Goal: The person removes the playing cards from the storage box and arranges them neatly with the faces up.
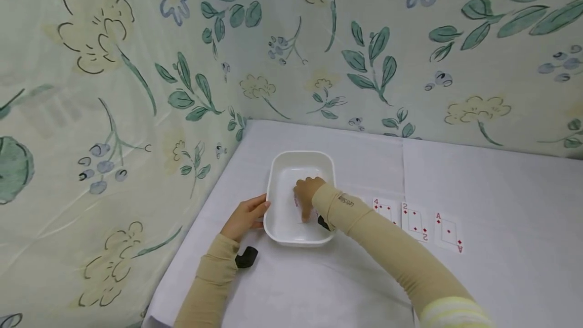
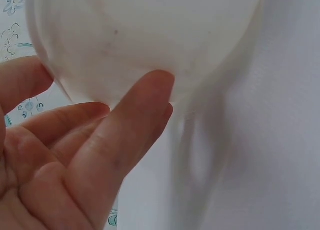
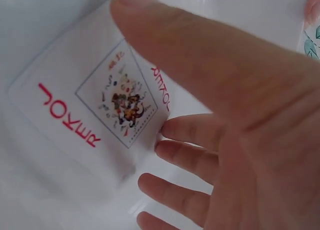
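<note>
A white plastic basin [image 1: 298, 241] stands on the white-covered table. My left hand [image 1: 248, 216] holds its left side, the thumb against the outer wall [image 2: 150, 45] and the other fingers bent at the edge. My right hand [image 1: 309, 195] reaches down inside the basin. It spans a joker card [image 3: 65, 85], with the thumb at one edge and fingertips at another. The card lies face up, red lettering on white, partly hidden beneath that hand in the head view.
To the right of the basin lie three face-up diamond cards in a row: a four [image 1: 381, 206], a two [image 1: 414, 221] and an ace [image 1: 448, 232]. The right forearm partly covers the four. Floral cloth [image 1: 291, 65] hangs behind and along the left side.
</note>
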### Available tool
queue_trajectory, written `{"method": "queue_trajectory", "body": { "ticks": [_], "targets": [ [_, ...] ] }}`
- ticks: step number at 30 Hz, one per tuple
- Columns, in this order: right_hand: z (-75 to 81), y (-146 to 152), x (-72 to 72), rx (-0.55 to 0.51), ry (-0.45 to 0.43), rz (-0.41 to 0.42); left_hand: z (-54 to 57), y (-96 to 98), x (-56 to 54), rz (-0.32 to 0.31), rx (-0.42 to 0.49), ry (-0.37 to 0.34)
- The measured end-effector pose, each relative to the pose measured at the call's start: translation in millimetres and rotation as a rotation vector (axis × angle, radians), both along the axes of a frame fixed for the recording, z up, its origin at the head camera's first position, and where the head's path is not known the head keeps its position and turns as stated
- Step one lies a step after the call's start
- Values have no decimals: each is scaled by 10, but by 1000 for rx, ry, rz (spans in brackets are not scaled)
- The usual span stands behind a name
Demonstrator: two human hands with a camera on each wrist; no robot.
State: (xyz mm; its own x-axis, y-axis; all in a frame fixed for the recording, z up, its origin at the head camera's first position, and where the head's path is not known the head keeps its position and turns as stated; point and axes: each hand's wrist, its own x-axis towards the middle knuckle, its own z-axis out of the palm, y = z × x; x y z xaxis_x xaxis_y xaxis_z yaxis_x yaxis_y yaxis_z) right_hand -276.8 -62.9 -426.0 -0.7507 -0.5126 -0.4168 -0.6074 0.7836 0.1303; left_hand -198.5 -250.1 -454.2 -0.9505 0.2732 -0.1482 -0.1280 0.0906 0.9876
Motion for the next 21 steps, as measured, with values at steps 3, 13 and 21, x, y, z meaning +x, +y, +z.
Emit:
{"method": "queue_trajectory", "body": {
  "ticks": [3, 13, 21],
  "targets": [
    [-16, 17, 38, 19, 2, -4, -5, 10, -6, 3, -8, 3],
    [-102, -20, 58, 13, 12, -5, -122, -1, -58, 29, -19, -3],
    [-87, -36, 51, 4, -9, -16, -101, 6, -55, 19, -21, -4]
  ]
}}
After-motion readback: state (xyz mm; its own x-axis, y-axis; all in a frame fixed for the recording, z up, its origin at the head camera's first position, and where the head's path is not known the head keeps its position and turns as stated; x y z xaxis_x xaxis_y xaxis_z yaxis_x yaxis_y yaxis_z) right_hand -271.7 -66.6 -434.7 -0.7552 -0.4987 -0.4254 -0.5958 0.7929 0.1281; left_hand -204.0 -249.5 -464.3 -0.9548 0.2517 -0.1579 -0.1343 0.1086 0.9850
